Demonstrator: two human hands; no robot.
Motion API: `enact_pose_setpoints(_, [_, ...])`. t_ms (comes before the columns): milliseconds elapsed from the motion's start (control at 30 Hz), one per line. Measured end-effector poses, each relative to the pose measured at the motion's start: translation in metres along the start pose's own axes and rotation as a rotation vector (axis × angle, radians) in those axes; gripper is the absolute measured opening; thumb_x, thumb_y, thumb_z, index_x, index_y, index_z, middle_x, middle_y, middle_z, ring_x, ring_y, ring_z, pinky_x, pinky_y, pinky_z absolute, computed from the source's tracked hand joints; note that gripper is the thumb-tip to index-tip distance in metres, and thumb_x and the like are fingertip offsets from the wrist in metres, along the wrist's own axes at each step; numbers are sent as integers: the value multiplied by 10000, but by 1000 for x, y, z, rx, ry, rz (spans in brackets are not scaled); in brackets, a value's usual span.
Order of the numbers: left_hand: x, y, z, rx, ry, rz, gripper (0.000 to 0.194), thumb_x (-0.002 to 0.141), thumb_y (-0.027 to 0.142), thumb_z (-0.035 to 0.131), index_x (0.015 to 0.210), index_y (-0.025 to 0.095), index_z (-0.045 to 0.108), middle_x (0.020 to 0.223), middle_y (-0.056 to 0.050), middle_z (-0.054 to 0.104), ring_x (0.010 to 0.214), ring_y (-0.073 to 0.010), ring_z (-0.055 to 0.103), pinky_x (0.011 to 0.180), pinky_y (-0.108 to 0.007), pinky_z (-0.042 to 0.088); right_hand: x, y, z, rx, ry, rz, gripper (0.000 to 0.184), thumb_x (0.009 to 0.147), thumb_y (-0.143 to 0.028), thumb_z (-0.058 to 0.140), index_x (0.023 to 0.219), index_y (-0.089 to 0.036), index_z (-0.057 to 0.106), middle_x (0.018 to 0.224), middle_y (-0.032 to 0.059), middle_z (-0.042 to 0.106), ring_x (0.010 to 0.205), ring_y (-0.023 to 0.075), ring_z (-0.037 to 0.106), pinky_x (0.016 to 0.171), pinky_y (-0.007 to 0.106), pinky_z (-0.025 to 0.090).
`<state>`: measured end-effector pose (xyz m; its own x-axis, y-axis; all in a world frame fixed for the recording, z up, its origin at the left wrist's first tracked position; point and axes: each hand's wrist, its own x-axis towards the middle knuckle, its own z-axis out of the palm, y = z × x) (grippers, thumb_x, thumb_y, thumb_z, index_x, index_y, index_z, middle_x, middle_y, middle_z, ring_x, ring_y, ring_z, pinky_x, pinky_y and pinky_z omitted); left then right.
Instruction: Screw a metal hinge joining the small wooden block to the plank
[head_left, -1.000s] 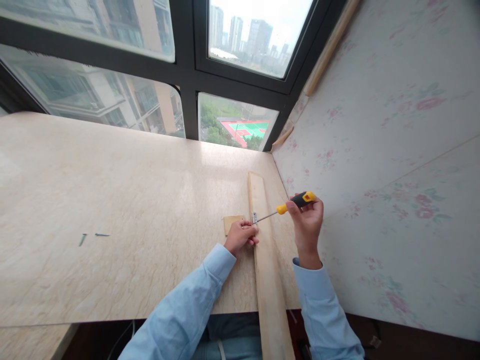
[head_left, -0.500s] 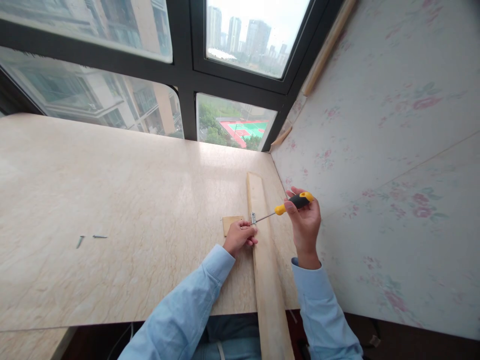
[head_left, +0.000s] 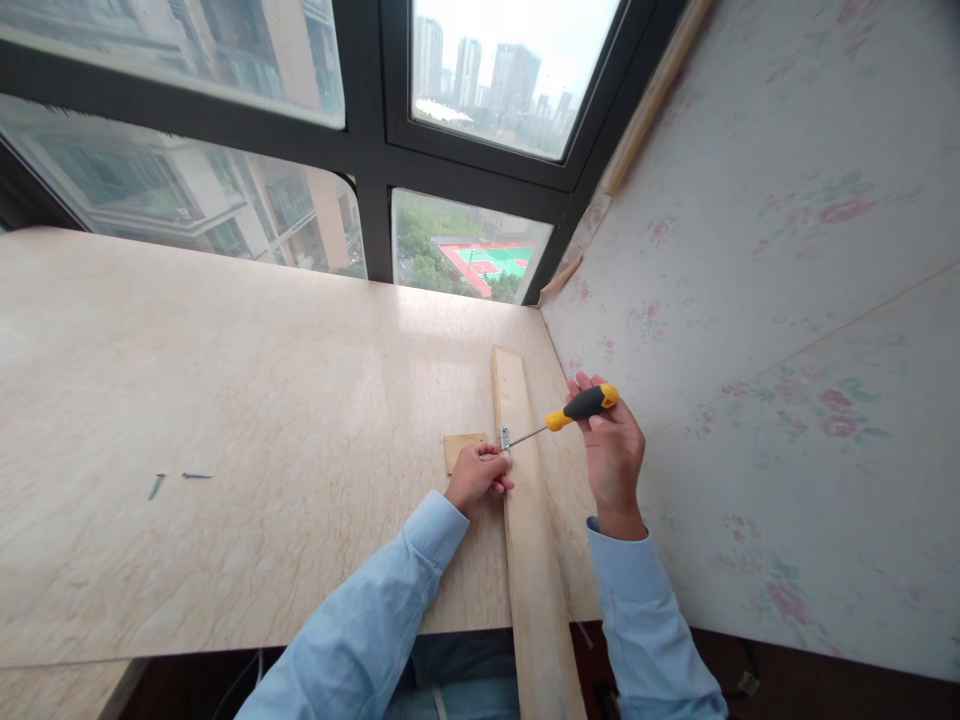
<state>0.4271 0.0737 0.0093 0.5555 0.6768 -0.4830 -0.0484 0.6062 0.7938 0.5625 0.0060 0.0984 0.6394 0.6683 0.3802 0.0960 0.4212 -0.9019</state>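
A long wooden plank (head_left: 534, 540) lies on the marble-patterned counter and juts past its front edge. On its left side sits a small metal bracket (head_left: 505, 437). My left hand (head_left: 478, 476) is at that edge, fingers pinched together just below the bracket; what they pinch is hidden. My right hand (head_left: 613, 450) holds a screwdriver (head_left: 586, 404) with a yellow and black handle. The shaft slants down left, its tip by the bracket and my left fingertips. Partly behind my left hand lies a small square wooden piece (head_left: 459, 449).
Two screws (head_left: 196, 476) lie apart on the left part of the counter (head_left: 262, 400). A flowered papered wall (head_left: 787, 380) rises close to my right hand. Dark window frames (head_left: 375, 160) stand along the back. The counter's front edge runs just before my body.
My right hand has shifted its fingers around the screwdriver handle, and the handle has turned and moved slightly left. My left hand stays by the bracket.
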Motion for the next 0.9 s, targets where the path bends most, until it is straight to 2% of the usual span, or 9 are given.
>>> enact_pose_setpoints(100, [-1, 2, 1, -10, 8, -2, 233, 713, 63, 741, 839, 115, 551, 577, 14, 605, 445, -126, 624, 355, -157, 399, 3, 1, 2, -56, 11, 8, 506, 798, -366, 747, 1249, -200, 587, 1382, 143, 601, 1227, 282, 621, 1070, 515, 466])
enact_pose_setpoints(200, [-1, 2, 0, -23, 5, 3, 264, 698, 75, 763, 842, 117, 546, 586, 10, 610, 441, -127, 622, 352, -157, 391, 6, 5, 2, -171, 167, -37, 469, 703, -357, 843, 1077, -182, 619, 1109, 91, 716, 1000, 232, 712, 915, 421, 573])
enact_pose_setpoints(300, [0, 0, 0, -24, -5, 15, 269, 690, 102, 777, 835, 118, 550, 579, 11, 604, 440, -130, 623, 355, -159, 393, 7, 8, 0, -247, 270, -80, 434, 629, -332, 891, 931, -173, 623, 867, 28, 713, 827, 203, 721, 800, 380, 603])
enact_pose_setpoints(367, [1, -1, -1, -22, -7, 24, 277, 675, 127, 794, 823, 118, 559, 574, 10, 601, 442, -134, 625, 357, -159, 393, 6, 8, -1, -242, 239, -68, 419, 659, -328, 872, 972, -170, 643, 903, 47, 730, 850, 219, 728, 827, 414, 602])
enact_pose_setpoints(433, [2, -2, -2, -15, -5, 29, 279, 664, 144, 801, 809, 119, 564, 568, 10, 598, 443, -136, 625, 356, -158, 392, 4, 7, -1, -181, 142, -41, 407, 754, -340, 801, 1096, -178, 650, 1058, 91, 739, 968, 250, 727, 916, 474, 576])
enact_pose_setpoints(533, [2, -2, -2, -3, -10, 35, 268, 660, 152, 794, 799, 118, 567, 548, 20, 580, 446, -138, 625, 354, -158, 391, 2, 4, -1, -35, -44, -9, 421, 863, -349, 683, 1256, -220, 607, 1309, 116, 657, 1180, 277, 655, 1053, 532, 489])
enact_pose_setpoints(600, [2, -1, -2, 4, -11, 35, 259, 662, 152, 785, 801, 116, 569, 541, 25, 572, 446, -138, 624, 354, -158, 392, 1, 2, 1, 19, -113, 13, 435, 878, -364, 665, 1285, -231, 589, 1376, 116, 613, 1237, 279, 618, 1096, 537, 451])
enact_pose_setpoints(733, [3, -1, -1, 5, -2, 33, 268, 653, 160, 788, 806, 115, 572, 565, 14, 596, 444, -138, 624, 360, -166, 411, 2, 1, 4, -37, -60, 52, 474, 815, -397, 747, 1227, -221, 593, 1332, 123, 637, 1179, 272, 655, 1070, 515, 487])
enact_pose_setpoints(900, [3, -1, -2, 7, -2, 34, 277, 646, 161, 797, 812, 114, 580, 566, 14, 598, 441, -139, 624, 356, -166, 407, 5, 5, 2, -235, 100, -2, 441, 747, -398, 809, 1102, -185, 656, 1107, 88, 710, 960, 225, 708, 895, 423, 592])
